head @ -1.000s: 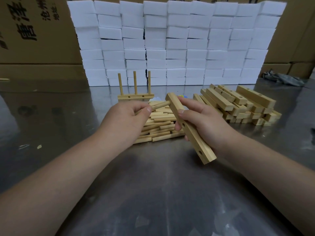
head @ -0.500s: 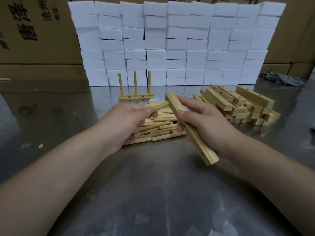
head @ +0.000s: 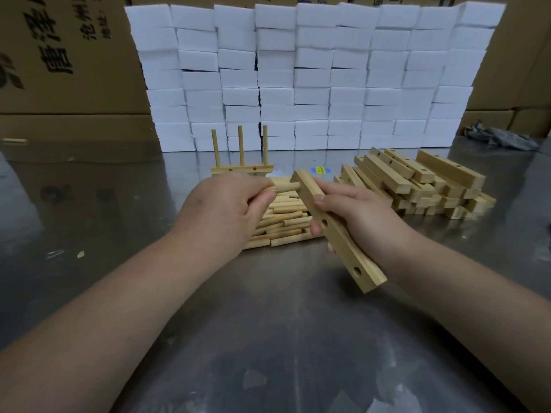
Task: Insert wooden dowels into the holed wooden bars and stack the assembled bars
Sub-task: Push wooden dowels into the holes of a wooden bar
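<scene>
A grey metal table (head: 268, 338) is filling the view, with brown cardboard boxes (head: 65, 55) standing behind it and a wall of white foam blocks (head: 313, 76) rising in front of them. To the right a pile of holed bars (head: 417, 183) is lying criss-crossed on the table. A pile of loose dowels (head: 283, 222) is lying at the centre, mostly with their lengths running left to right.

The right hand (head: 366, 222) is gripping a pale wooden bar (head: 334, 234) above the table, thumb on its upper face and fingers curled round behind. The bar's long axis is running from its far end, up and left, to its near end, down and right. It is square-edged and light yellow, and two round holes are showing in the side turned toward the left hand.

Behind the dowel pile an assembled bar (head: 242, 169) is lying crosswise with three dowels standing upright in it.

The left hand (head: 226, 210) is pinching a short round dowel (head: 286, 187) between thumb and fingertips. The dowel is pointing right, its tip meeting the held bar's side near the far end; whether it is entering a hole cannot be told.

A grey rag (head: 501, 137) is lying at the far right.
</scene>
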